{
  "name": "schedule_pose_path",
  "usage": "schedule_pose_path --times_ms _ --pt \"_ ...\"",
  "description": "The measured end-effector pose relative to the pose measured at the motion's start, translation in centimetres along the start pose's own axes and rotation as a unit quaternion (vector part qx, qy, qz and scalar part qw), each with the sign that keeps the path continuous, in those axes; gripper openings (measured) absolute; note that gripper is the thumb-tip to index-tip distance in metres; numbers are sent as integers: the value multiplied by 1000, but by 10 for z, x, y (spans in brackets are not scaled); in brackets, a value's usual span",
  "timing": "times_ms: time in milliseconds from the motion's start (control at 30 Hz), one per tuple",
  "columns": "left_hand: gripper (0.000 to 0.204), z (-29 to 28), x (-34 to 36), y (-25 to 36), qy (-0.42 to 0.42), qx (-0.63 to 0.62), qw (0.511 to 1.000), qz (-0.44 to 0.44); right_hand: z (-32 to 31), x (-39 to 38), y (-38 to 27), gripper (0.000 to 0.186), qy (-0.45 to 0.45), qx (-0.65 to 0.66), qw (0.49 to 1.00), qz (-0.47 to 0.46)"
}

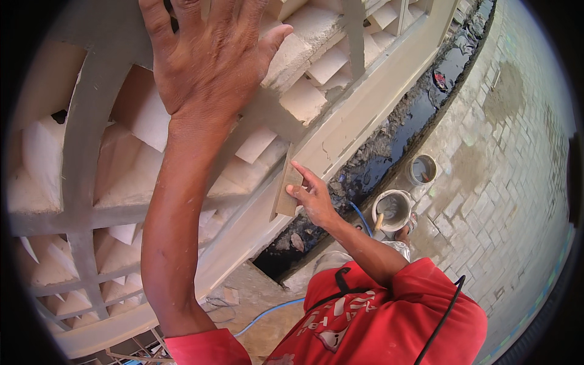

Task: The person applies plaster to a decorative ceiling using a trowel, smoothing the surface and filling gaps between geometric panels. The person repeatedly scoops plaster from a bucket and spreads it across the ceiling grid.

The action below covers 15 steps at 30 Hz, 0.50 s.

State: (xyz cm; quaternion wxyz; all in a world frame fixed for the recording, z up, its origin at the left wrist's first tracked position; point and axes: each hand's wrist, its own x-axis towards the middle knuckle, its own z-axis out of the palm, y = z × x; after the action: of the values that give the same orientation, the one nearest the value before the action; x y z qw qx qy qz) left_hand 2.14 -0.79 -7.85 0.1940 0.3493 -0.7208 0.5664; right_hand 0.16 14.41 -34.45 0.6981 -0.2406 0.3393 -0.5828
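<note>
My left hand is raised at the upper left with its fingers spread, in front of a pale lattice wall with deep angular recesses. Its fingertips run past the top of the picture, and whether the palm touches the wall is hidden. Lower down, my right hand grips a thin, flat rectangular board between thumb and fingers. The board lies against the smooth grey face of the long beam that edges the lattice. Wet-looking grey coating covers the lattice ribs.
A dark, wet drain ditch with debris runs beside the beam. On the paving stand a bucket with a wooden-handled tool in grey mix and a smaller bucket. A blue hose crosses the ground near my body.
</note>
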Motion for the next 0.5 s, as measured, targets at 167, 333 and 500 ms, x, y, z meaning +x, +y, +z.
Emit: schedule_pose_path --times_ms 167,333,500 --pt "74 6 8 -7 32 33 999 25 -46 9 -36 64 62 11 995 -77" --pt "76 -21 10 4 -116 19 993 -18 -62 49 -75 64 88 12 989 -116" --pt "76 -25 13 5 -106 -25 993 -42 -38 52 -59 65 63 -8 996 -59"
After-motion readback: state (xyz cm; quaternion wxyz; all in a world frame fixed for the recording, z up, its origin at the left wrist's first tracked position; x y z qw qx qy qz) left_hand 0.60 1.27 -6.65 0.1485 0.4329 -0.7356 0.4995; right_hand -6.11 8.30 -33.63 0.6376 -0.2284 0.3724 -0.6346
